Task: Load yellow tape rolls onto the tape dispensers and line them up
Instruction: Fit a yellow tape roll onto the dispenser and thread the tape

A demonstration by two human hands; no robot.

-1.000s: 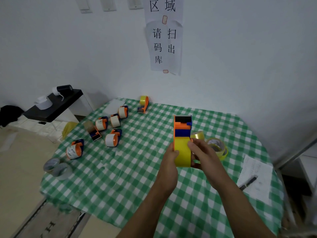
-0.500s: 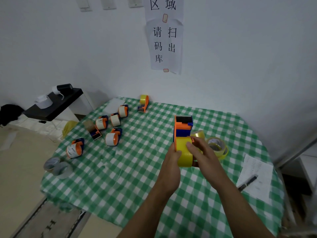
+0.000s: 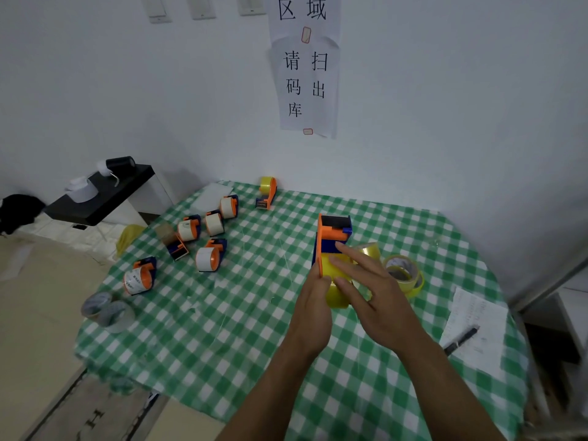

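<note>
head | left hand (image 3: 313, 302) grips dispenser (image 3: 331, 247) | right hand (image 3: 380, 296) presses yellow roll (image 3: 336, 298)

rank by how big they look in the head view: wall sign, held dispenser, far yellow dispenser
1. wall sign
2. held dispenser, though its nearness to the camera enlarges it
3. far yellow dispenser

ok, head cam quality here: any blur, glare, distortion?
Head view: dim, flat light with only soft shadows; the wall notice reads sharp; the right hand looks slightly soft over the dispenser; wide-angle bend curves the right edge of the table; faint sheen on the loose tape rolls, no hard glare.
</note>
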